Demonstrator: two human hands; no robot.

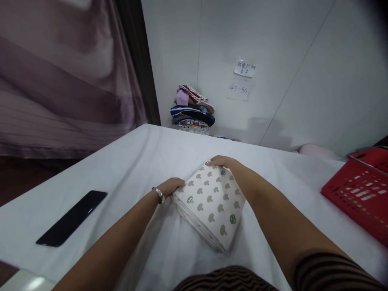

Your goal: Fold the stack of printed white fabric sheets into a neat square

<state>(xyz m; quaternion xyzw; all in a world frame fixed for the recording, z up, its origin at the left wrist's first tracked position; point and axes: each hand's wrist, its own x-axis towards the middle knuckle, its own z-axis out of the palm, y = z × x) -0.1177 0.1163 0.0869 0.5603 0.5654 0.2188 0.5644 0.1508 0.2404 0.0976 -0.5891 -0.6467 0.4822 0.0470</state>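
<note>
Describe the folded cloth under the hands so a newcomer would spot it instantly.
Start at the white-covered table; near its front middle, between the left hand and right hand, lies a folded white cloth with grey mushroom prints. Unlike the colourful pile of folded clothes by the wall, it is pale, square and lies flat.

Folded mushroom-print cloth [212, 202] — flat, mid-table

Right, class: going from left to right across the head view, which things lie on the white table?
Black phone → left hand → folded mushroom-print cloth → red basket. The right hand overlaps the cloth, so it is left out.
</note>
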